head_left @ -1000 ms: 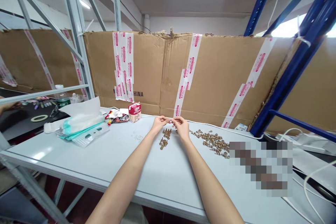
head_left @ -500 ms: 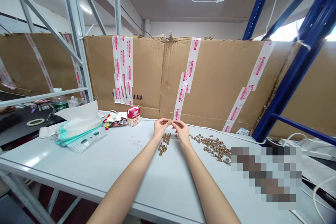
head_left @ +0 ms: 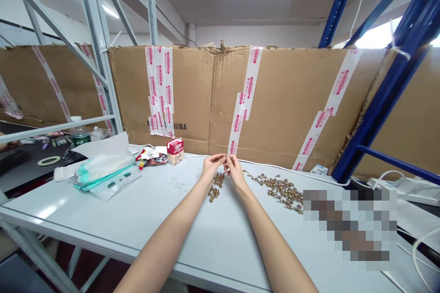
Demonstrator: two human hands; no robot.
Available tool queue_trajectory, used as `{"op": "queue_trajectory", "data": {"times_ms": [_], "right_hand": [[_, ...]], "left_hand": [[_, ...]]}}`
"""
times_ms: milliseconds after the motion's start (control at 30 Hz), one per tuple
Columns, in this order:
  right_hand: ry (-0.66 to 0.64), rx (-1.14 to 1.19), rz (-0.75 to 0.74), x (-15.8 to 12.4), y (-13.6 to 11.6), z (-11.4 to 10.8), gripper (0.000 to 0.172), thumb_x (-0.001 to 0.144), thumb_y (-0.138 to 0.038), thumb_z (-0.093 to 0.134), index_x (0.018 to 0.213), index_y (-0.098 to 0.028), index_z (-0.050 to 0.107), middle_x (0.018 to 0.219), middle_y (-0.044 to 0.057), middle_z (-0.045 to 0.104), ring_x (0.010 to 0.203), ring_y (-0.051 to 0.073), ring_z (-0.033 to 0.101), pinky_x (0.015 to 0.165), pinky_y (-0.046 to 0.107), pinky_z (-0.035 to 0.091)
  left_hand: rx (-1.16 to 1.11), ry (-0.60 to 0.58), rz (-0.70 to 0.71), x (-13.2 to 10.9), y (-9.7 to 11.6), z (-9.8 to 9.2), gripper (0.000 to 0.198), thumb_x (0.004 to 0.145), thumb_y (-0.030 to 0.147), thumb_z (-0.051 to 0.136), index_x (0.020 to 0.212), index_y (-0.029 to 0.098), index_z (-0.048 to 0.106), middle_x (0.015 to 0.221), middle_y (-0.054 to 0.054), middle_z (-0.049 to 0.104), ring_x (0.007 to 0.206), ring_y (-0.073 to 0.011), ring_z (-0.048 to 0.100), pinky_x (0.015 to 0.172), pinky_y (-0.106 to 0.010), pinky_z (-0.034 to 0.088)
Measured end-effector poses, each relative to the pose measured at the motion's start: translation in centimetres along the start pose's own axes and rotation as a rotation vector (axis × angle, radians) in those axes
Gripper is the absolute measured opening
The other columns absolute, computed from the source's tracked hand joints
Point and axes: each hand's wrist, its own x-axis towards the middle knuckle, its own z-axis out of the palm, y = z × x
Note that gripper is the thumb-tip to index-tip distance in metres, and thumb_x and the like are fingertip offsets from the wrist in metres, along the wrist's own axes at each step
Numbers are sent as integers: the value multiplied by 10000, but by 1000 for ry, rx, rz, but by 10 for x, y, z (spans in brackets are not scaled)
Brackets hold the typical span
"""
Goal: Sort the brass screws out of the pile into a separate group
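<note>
My left hand [head_left: 212, 165] and my right hand [head_left: 234, 169] meet fingertip to fingertip over the middle of the table. Both are closed in a pinch. Whatever lies between the fingertips is too small to make out. Just below them sits a small cluster of brass-coloured screws [head_left: 214, 192], partly in rows beside my left wrist. A larger loose heap of similar screws [head_left: 283, 190] spreads out to the right of my right hand. Several small clear rings [head_left: 180, 186] lie left of my left forearm.
A red-and-cream drink carton [head_left: 175, 152] and crumpled snack wrappers [head_left: 153, 159] stand at the back left. Nearer lies a teal-and-white plastic package [head_left: 103, 167]. Taped cardboard [head_left: 192, 96] walls the rear edge. A blue metal post [head_left: 374, 114] rises at right; a blurred patch covers the table's right side.
My right hand has shifted slightly left and turned its fingers more upright, closer against my left fingertips. My left hand has barely moved.
</note>
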Motion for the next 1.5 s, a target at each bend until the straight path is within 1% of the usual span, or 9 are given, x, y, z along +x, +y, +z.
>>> {"op": "queue_trajectory", "data": {"times_ms": [167,400,533,700,867,1067,1267,1367,1500], "right_hand": [[91,-32,-31,1,1,1,405,728,-605,422,673,-205,394,498,-73,286,378,61,243,362,205,185],[186,12,-45,-1,-16,4,412,732,-602,434,651,-200,397,453,-76,265,370,59,219,364,212,159],[256,37,-26,-3,-19,9,407,734,-594,434,665,-194,403,477,-76,268,381,54,227,361,207,162],[248,91,-11,-3,-15,13,402,726,-576,448,653,-183,405,526,-73,286,407,46,233,373,202,171],[235,189,21,-2,-17,17,400,703,-571,475,673,-174,436,511,-85,239,403,45,207,378,203,153],[232,300,81,-1,-21,20,395,691,-562,501,691,-171,444,472,-105,200,367,33,148,365,199,89],[89,390,215,1,-22,15,421,696,-558,513,603,-196,319,437,-121,167,339,19,107,355,179,72],[38,355,182,2,-19,13,459,698,-622,462,607,-196,317,421,-110,233,333,21,142,351,179,99],[11,159,30,2,-12,15,445,708,-638,439,738,-196,400,449,-93,346,340,37,219,347,176,145]], "left_hand": [[35,-29,6,0,0,1,279,543,321,733,761,152,689,827,-72,687,801,-168,603,810,-300,432],[62,-68,54,-4,15,8,249,588,318,706,775,153,695,854,-85,684,854,-185,603,832,-307,425],[140,-70,122,-7,22,10,246,577,303,715,766,147,694,835,-82,681,806,-171,600,773,-287,426],[272,64,235,-11,26,14,199,597,299,700,705,133,686,746,-63,661,718,-150,580,644,-253,387],[306,74,291,-13,29,18,173,641,297,672,718,145,694,796,-60,643,752,-147,564,605,-243,356],[294,38,310,-13,26,19,166,685,267,638,787,151,699,831,-63,632,798,-153,558,664,-248,376],[264,-68,293,-10,24,17,166,710,243,603,806,149,701,861,-78,630,847,-167,562,743,-262,400],[237,-35,274,-9,25,16,167,696,254,618,791,145,702,845,-79,632,824,-166,570,750,-270,410],[168,37,259,-7,27,12,192,671,295,645,780,145,698,852,-80,636,810,-167,581,730,-269,427]]}}
